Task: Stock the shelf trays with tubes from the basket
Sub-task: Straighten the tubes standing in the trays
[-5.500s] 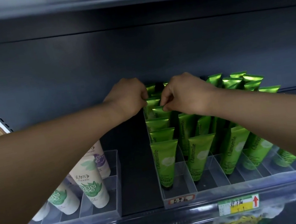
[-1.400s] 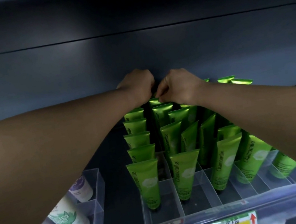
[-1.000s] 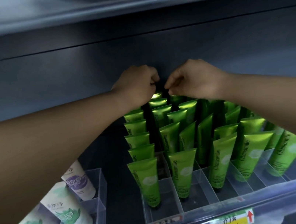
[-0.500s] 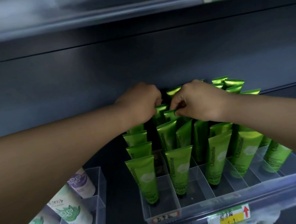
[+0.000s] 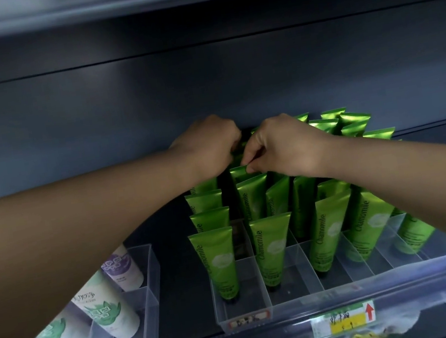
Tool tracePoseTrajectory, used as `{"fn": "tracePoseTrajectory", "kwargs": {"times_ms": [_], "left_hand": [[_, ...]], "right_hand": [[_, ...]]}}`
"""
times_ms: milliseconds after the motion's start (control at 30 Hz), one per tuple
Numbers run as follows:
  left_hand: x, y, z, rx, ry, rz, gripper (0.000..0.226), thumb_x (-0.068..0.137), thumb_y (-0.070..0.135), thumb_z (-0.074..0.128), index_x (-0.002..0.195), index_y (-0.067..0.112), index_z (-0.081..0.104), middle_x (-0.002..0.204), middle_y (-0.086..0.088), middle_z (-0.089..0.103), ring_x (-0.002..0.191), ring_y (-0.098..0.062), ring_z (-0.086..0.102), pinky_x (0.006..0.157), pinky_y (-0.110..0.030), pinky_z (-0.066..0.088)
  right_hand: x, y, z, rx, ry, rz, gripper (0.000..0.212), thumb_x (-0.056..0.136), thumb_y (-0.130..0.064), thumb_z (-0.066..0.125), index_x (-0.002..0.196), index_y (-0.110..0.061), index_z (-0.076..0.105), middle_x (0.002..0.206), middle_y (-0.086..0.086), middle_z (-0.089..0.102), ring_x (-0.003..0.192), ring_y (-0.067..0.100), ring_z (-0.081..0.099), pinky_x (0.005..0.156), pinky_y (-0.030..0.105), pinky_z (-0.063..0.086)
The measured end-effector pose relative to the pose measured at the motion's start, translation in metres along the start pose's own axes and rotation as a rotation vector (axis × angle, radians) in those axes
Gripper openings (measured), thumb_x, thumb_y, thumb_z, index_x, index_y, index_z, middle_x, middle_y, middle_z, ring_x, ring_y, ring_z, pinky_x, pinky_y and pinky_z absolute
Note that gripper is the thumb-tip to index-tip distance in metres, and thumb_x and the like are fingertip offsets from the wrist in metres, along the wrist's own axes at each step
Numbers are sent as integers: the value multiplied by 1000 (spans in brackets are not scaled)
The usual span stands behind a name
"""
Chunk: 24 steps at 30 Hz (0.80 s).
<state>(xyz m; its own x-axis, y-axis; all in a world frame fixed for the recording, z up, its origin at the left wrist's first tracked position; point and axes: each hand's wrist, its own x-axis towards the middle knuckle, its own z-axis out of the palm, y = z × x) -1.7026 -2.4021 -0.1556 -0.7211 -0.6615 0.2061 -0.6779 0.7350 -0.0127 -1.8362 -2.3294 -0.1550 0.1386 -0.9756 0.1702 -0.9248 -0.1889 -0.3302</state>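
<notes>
Several green Chamomile tubes [image 5: 219, 260] stand cap down in rows in a clear divided tray [image 5: 244, 313] on the dark shelf. Both hands reach to the back of the second row. My right hand [image 5: 282, 144] pinches the flat top edge of a green tube [image 5: 241, 172] between thumb and forefinger. Beside it on the left, my left hand [image 5: 207, 145] has its fingers curled down among the rear tubes; what it grips is hidden. The basket is out of view.
A second clear tray [image 5: 148, 294] at the lower left holds white tubes with green and purple labels [image 5: 107, 312]. A shelf board runs overhead. Price labels [image 5: 343, 319] sit on the shelf's front rail. A dark gap separates the two trays.
Both hands stay at the back of the second row; within the last second they dropped from the rearmost tube tops onto tubes slightly nearer. The right hand now pinches a tube top.
</notes>
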Motion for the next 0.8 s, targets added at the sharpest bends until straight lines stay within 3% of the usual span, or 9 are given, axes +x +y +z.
{"fn": "tracePoseTrajectory", "kwargs": {"times_ms": [167, 300, 400, 500, 600, 700, 800], "left_hand": [[0, 0, 0, -8, 7, 10, 8, 80, 8, 59, 77, 12, 65, 73, -5, 58, 76, -26, 59, 61, -28, 39], [-1, 0, -1, -5, 16, -8, 14, 80, 8, 58, 69, 17, 59, 66, 0, 47, 70, -22, 51, 60, -28, 35], [-1, 1, -2, -2, 8, -7, 15, 79, 8, 59, 68, 18, 59, 69, -2, 50, 69, -22, 50, 60, -28, 35], [-2, 0, -3, 1, -4, -3, 19, 79, 11, 61, 64, 21, 55, 72, -6, 56, 74, -27, 56, 61, -28, 39], [-4, -3, -7, 5, 13, 18, 9, 80, 11, 62, 85, 17, 66, 90, -8, 67, 89, -28, 61, 73, -32, 48], [-11, -5, -14, -20, 67, 28, 26, 82, 13, 63, 108, 17, 65, 105, -5, 68, 100, -25, 61, 86, -38, 49], [-23, 0, -26, -117, 169, 37, 21, 82, 12, 62, 102, 19, 66, 99, 0, 68, 91, -17, 63, 83, -33, 50]], "right_hand": [[3, 0, 0, 19, -1, 7, 15, 77, -18, 75, 92, -20, 76, 62, -19, 52, 57, -6, 47, 50, -6, 30], [3, 0, 0, 23, -16, 13, 16, 77, -18, 75, 93, -20, 76, 61, -22, 50, 56, -8, 46, 49, -6, 29], [2, 0, -1, 10, -47, 17, 19, 78, -20, 74, 97, -21, 75, 68, -16, 54, 62, -4, 49, 50, -7, 30], [0, 1, -5, 11, -48, 22, 22, 78, -21, 74, 100, -20, 74, 75, -10, 59, 77, 3, 57, 58, 3, 36], [-4, 2, -13, 33, -19, 25, 24, 79, -19, 73, 103, -20, 73, 83, -6, 65, 83, 6, 59, 67, 8, 37], [-11, 5, -23, 44, 26, 24, 19, 81, -19, 71, 100, -20, 73, 87, -5, 68, 84, 5, 59, 67, 8, 38], [-24, 10, -33, 37, 63, 9, 9, 82, -19, 69, 89, -24, 74, 78, -11, 66, 75, 1, 58, 61, 2, 38]]}}
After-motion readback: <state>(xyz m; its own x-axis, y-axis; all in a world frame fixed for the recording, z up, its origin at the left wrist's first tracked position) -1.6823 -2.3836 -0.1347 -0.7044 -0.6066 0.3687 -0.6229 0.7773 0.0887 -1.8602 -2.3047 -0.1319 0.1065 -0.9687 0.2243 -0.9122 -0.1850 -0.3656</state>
